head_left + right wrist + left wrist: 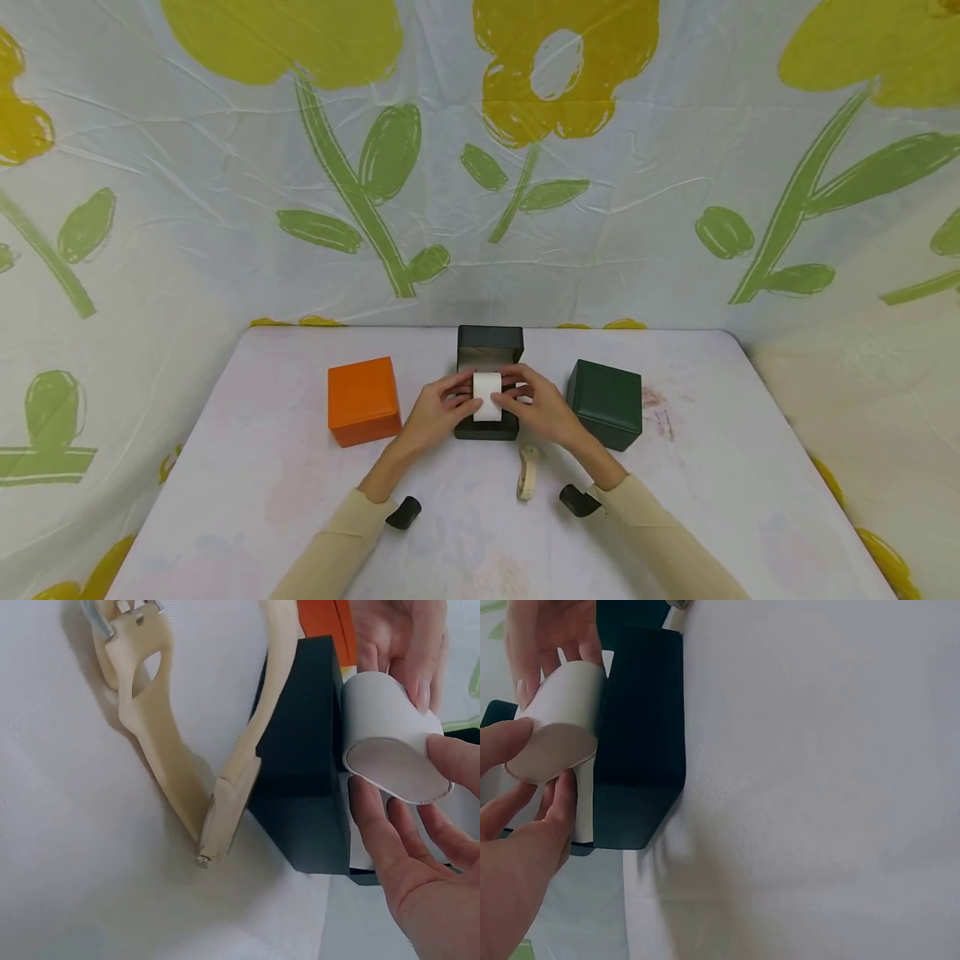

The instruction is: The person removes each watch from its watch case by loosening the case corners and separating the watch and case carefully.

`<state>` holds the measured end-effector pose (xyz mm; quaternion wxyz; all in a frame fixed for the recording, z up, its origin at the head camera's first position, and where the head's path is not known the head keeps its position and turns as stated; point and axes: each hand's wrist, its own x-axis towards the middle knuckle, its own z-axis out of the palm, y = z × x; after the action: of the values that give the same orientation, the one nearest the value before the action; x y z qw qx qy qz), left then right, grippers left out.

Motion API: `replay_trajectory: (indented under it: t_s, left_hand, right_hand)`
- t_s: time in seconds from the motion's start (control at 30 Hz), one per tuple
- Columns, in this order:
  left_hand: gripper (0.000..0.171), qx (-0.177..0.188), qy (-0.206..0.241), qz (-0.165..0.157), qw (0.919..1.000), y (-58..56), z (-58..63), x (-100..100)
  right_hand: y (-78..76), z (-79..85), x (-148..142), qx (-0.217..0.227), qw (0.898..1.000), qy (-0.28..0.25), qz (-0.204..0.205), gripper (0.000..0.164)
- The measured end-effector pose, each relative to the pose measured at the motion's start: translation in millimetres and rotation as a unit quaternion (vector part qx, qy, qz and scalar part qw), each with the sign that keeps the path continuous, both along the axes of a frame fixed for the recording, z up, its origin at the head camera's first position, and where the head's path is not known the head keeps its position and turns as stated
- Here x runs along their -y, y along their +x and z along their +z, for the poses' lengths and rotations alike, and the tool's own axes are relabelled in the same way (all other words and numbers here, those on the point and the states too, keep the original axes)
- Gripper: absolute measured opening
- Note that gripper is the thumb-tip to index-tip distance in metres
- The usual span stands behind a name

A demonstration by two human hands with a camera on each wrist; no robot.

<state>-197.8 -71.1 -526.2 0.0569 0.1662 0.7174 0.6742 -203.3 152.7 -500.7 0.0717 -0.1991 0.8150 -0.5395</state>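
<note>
Both hands hold a white watch cushion (487, 396) by its two ends, just above an open dark watch box (487, 432). My left hand (435, 410) pinches the left end, its thumb (506, 742) on the near side and fingers beneath. At the opposite end, my right hand (546, 408) grips in the same way, with its fingers (375, 825) curled under the flat oval end. The box's lid (490, 337) stands raised at the back. A cream-strapped watch (169, 750) lies on the table in front of the box, its buckle fastened.
An orange box (363, 396) sits closed to the left of the dark box, and a closed green box (606, 400) to the right. All rest on a pale cloth-covered table (247, 483). A flower-printed sheet (637, 225) hangs behind.
</note>
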Motion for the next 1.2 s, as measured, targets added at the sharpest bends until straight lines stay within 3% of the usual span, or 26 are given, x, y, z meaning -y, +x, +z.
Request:
replay_trajectory:
  t_s: [0.33,0.57,0.9,1.2]
  left_hand:
    - [0.056,0.017,-0.021,-0.007,0.9996,0.7,3.7,2]
    - [0.054,0.010,-0.026,-0.008,0.9996,-0.6,-2.0,1]
    - [0.044,0.001,-0.059,0.023,0.9980,2.7,0.3,-3]
    - [0.041,-0.031,-0.088,0.054,0.9941,6.1,-4.7,-9]
  right_hand:
    - [0.8,-4.5,1,-0.003,1.000,0.005,-0.004,0.043]
    - [2.4,-4.6,2,0.003,1.000,0.016,-0.012,0.042]
    - [5.1,1.4,5,0.005,0.999,0.041,-0.025,0.040]
    - [1.2,-9.6,7,-0.024,0.997,0.058,-0.036,0.041]
